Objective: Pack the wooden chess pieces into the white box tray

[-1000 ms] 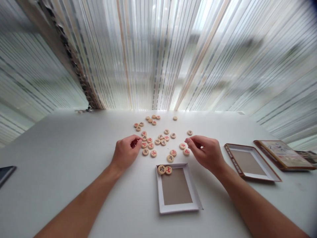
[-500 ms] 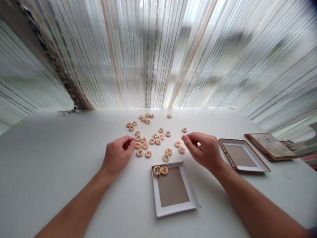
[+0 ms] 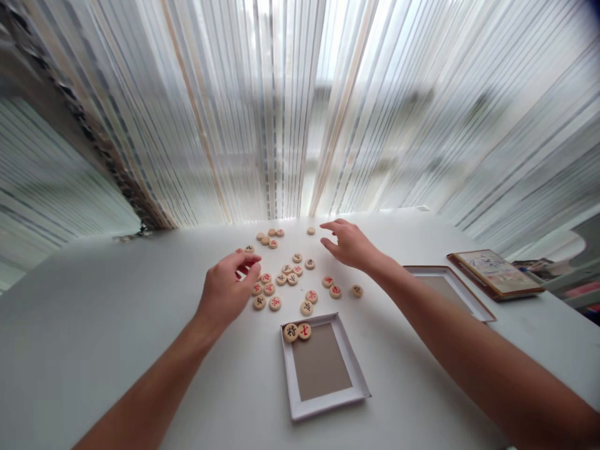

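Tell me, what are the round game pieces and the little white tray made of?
The round pieces look like pale wood, smooth and unpainted apart from red or black characters on top. The white tray seems to be cardboard: thin folded white walls and a matt brown floor. From this far, plastic pieces cannot be ruled out.

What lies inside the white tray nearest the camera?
The white tray holds two wooden game pieces side by side at its far left corner, one marked black, one red. The rest shows bare brown floor; nothing is covered.
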Available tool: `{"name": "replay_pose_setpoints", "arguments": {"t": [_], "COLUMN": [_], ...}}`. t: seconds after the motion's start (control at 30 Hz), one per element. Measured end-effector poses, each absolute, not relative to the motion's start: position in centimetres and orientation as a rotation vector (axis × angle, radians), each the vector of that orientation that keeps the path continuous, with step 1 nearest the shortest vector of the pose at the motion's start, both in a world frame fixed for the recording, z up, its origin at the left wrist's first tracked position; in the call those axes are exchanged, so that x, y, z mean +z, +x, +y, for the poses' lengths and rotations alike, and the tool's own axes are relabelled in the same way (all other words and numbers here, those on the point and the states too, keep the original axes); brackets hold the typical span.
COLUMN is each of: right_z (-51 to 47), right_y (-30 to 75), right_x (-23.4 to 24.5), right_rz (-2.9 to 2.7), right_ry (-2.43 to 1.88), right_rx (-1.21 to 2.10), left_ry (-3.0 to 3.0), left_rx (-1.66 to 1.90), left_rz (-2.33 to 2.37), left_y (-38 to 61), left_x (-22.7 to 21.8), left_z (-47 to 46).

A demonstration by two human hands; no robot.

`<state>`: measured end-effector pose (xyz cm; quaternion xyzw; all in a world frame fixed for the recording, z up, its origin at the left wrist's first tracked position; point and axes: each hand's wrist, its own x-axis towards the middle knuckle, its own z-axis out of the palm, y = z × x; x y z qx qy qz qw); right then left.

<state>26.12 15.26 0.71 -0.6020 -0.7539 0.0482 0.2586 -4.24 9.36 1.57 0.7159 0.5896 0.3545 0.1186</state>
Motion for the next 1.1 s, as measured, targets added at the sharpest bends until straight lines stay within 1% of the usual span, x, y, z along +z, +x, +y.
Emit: {"name": "replay_pose_setpoints", "arguments": {"t": [0.13, 0.23, 0.33, 0.53, 0.83, 1.1], "right_z": [19.8, 21.3, 21.5, 20.7, 21.2, 21.1], "right_y": [24.4, 23.7, 23.6, 23.8, 23.9, 23.6], "right_x": [0.7, 0.2, -0.4, -0.5, -0.6, -0.7], "right_rz": [-2.209, -2.280, -2.300, -2.258, -2.060, -2.019], "right_ry": [-1.584, -1.547, -1.522, -1.513, -1.546, -1.540], "right_rx": [0.155, 0.191, 0.230, 0.312, 0.437, 0.463], "left_ry": [2.219, 2.349, 2.480, 2.616, 2.719, 2.779], "left_rx": [0.943, 0.802, 0.651, 0.473, 0.411, 0.352], "left_rz": [1.728, 1.657, 1.508, 1.356, 1.448, 1.536], "left_y": [-4.4, -4.4, -4.1, -3.7, -3.2, -3.0], "left_x": [2.2, 1.2, 0.2, -0.1, -0.3, -0.1], "left_z": [15.0, 18.9, 21.0, 21.3, 20.6, 20.5]}}
